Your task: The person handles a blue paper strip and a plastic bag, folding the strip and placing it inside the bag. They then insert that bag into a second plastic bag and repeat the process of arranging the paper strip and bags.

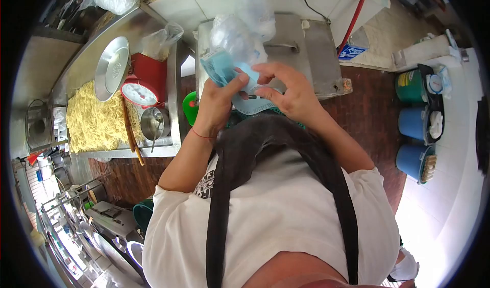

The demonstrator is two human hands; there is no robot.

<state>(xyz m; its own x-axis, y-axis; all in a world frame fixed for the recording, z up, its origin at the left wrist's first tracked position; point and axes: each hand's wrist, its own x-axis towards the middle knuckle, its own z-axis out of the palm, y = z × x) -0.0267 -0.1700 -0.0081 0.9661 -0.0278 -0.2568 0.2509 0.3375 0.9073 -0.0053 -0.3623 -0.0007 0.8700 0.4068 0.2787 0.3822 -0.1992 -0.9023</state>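
- The left hand (217,101) clamps a folded light-blue sheet (219,68) between thumb and fingers.
- The sheet slants from beyond the left hand down toward the right hand (293,94), its far end nearer the left.
- The right thumb and forefinger are apart, curved at the sheet's right edge; whether they touch it, I cannot tell.
- Clear plastic bags (232,38) lie just beyond.

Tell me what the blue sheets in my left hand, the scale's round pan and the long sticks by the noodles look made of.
Blue sheets: probably thin, smooth plastic; they look creased and filmy, though the exact kind is unclear.
Round pan: likely metal, with a silvery surface and soft reflections.
Long sticks: seemingly smooth wood or bamboo, judging by their brown colour.
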